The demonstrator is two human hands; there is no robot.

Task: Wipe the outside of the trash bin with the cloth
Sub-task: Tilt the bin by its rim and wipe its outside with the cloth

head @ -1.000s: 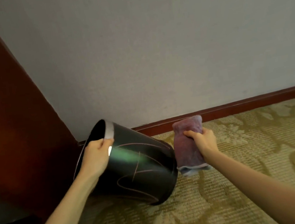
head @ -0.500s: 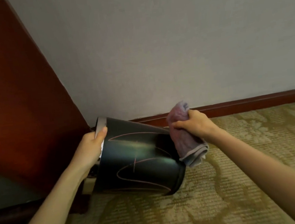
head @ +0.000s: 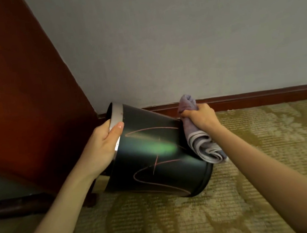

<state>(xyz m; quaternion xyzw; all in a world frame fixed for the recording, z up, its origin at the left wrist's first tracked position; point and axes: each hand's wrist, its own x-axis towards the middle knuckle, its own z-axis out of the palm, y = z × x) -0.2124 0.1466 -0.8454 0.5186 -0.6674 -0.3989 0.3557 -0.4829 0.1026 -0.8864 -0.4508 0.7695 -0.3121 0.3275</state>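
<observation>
A black trash bin [head: 153,154] with a silver rim and pink scribbled lines lies tipped on its side, mouth to the left, base to the right, held above the carpet. My left hand [head: 104,143] grips its rim, thumb on the outside. My right hand [head: 200,118] holds a folded purple-grey cloth [head: 199,143] pressed against the bin's base end at the upper right. The cloth's folded end hangs down below my fist.
A dark red wooden panel [head: 21,93] stands close on the left. A grey wall [head: 178,37] with a red-brown baseboard [head: 261,97] runs behind the bin. Patterned yellow-green carpet [head: 249,162] covers the floor to the right and front.
The bin has tilted flatter, its mouth turning further left. My right hand has risen with the cloth from beside the base to its upper edge.
</observation>
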